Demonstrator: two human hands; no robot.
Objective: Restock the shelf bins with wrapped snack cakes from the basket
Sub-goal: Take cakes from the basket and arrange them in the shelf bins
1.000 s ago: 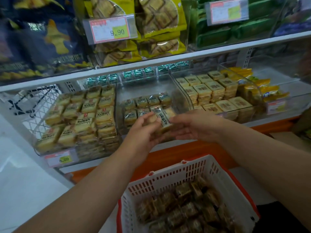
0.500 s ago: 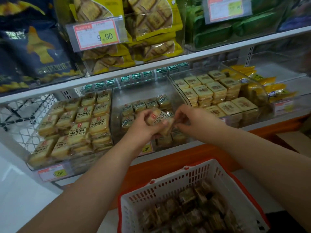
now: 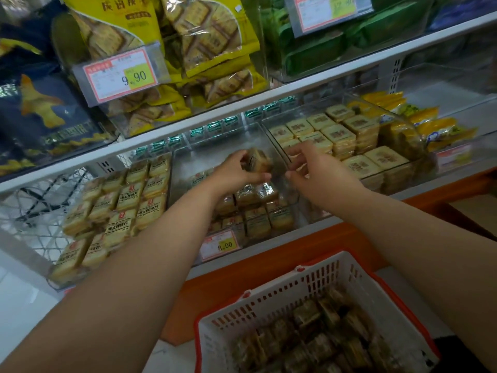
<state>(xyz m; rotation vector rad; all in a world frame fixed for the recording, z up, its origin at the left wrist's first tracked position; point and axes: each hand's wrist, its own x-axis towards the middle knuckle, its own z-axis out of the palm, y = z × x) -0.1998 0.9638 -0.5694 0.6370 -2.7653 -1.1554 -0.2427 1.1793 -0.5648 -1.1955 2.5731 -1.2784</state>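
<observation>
1. A wrapped snack cake [image 3: 256, 161] is gripped in the left hand [image 3: 236, 170], fingers and thumb curled round it; it is held tilted above the middle bin [image 3: 188, 168].
2. The right hand [image 3: 320, 173] is seen just to the right of the held cake, apart from it; its fingers [image 3: 297, 152] are loosely bent and spread, and nothing is held in them.
3. Directly below the left hand, stacked cakes [image 3: 255, 208] are shown filling the front part of the middle bin; the rear part of the bin floor, beyond the hand, is bare.
4. A price tag marked 8.00 [image 3: 220, 244] is fixed to the bin front, below the left wrist.
5. To the left of the left forearm, a bin of pale wrapped cakes [image 3: 115, 208] is shown in rows.
6. Beyond and to the right of the right hand, a bin of square cream-labelled packs [image 3: 349, 135] is shown in stacks.
7. Nearer the viewer, below both forearms, the white basket [image 3: 269, 300] with a red rim is shown; wrapped cakes [image 3: 317, 337] of the darker kind lie loose inside it.
8. Above both hands, on the upper shelf, yellow bags [image 3: 201, 41] are displayed behind a tag marked 9.90 [image 3: 121, 76].
</observation>
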